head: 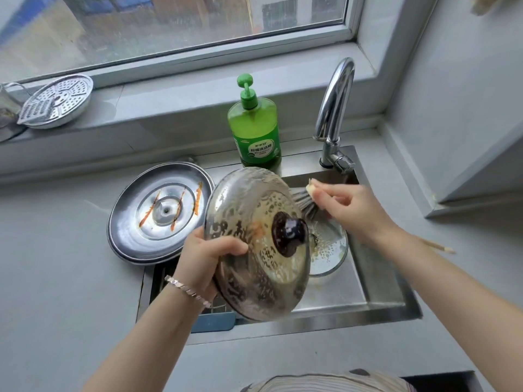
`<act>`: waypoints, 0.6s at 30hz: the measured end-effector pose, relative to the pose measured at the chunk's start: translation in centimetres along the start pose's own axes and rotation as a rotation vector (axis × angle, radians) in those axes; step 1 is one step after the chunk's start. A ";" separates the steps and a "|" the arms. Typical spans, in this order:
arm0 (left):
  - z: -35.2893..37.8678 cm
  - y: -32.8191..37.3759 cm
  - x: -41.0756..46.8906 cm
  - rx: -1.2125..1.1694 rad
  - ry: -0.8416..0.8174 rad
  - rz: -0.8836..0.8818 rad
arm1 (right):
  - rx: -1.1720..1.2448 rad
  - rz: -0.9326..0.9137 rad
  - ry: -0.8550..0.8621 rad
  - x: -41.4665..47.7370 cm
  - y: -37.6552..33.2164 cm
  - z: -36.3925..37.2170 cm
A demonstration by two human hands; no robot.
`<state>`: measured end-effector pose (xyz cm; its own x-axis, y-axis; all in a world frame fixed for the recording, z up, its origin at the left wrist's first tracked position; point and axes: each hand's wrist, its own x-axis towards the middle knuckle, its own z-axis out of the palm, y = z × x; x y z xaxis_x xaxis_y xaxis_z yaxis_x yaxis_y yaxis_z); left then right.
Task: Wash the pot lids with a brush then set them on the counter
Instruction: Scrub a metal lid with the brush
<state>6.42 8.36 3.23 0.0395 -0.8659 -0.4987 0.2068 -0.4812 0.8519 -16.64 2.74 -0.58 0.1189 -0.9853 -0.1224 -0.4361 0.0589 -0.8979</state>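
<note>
A soapy steel pot lid (pixel 252 210) with a dark knob is tilted over the sink. My left hand (pixel 206 256) grips its left rim. My right hand (pixel 348 205) holds a brush (pixel 304 202) whose bristles lie against the lid's right edge. Under the tilted lid, a glass lid (pixel 329 250) lies in the sink (pixel 368 290), partly hidden. A second steel lid (pixel 158 213) with orange streaks rests upside down on the counter's edge, left of the sink.
A green dish soap bottle (pixel 254 125) stands behind the sink, with the chrome faucet (pixel 335 108) to its right. A perforated steamer plate (pixel 58 100) lies on the window sill at left. Grey counter (pixel 65 278) surrounds the sink.
</note>
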 end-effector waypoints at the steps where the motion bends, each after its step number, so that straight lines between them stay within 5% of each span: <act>1: 0.4 0.2 0.2 -0.033 0.063 -0.007 | 0.015 -0.021 0.055 -0.9 0.2 0.5; 6: 1.9 0.9 0.4 -0.048 0.270 -0.014 | -0.140 -0.175 0.282 -4.1 0.3 2.6; 13: 2.9 -0.1 -0.2 0.063 0.173 0.090 | -0.744 -0.265 0.316 -3.6 0.0 4.0; 16: 2.8 -0.2 -0.7 0.123 0.098 0.153 | -0.385 0.133 -0.032 -2.2 0.2 2.8; 18: 2.2 -0.3 -0.5 0.105 0.081 0.146 | -0.069 0.245 -0.083 -1.8 0.8 2.4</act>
<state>4.17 8.66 3.56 0.1410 -0.9156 -0.3766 0.0906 -0.3669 0.9258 -15.09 4.98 -2.04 0.0740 -0.9262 -0.3698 -0.5205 0.2804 -0.8065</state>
